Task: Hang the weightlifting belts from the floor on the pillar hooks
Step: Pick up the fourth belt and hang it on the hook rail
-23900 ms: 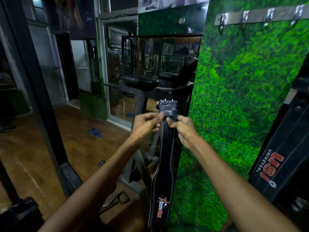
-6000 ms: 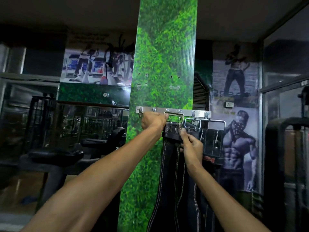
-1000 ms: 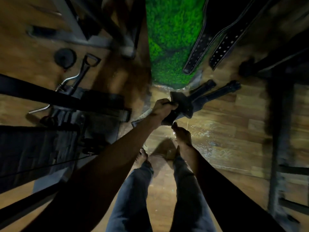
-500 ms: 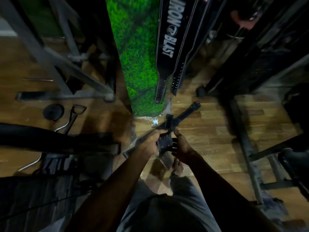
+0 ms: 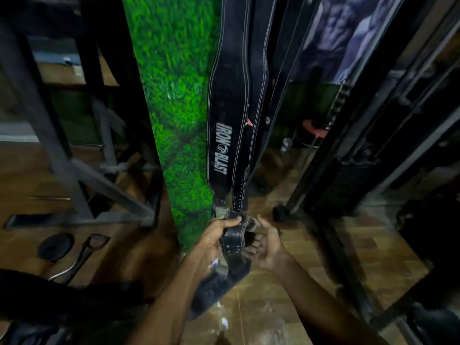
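Observation:
I hold a black weightlifting belt [image 5: 234, 242] in both hands in front of the green grass-patterned pillar [image 5: 174, 108]. My left hand [image 5: 214, 237] grips its folded upper part. My right hand [image 5: 266, 242] holds it from the right side with fingers curled under it. The rest of this belt hangs down, blurred, below my hands. Black belts hang on the pillar above; the front one [image 5: 229, 115] reads IRON BLAST. The hooks are out of view.
A grey metal machine frame [image 5: 74, 158] stands to the left. A cable handle [image 5: 82, 255] and a round black disc [image 5: 56, 249] lie on the wooden floor. Black gym equipment [image 5: 373, 158] fills the right side. A red stool [image 5: 315, 128] stands behind.
I have raised the belt off the floor, and my view has tilted up along the pillar. The hanging belts now look closer, and both hands have shifted on the belt.

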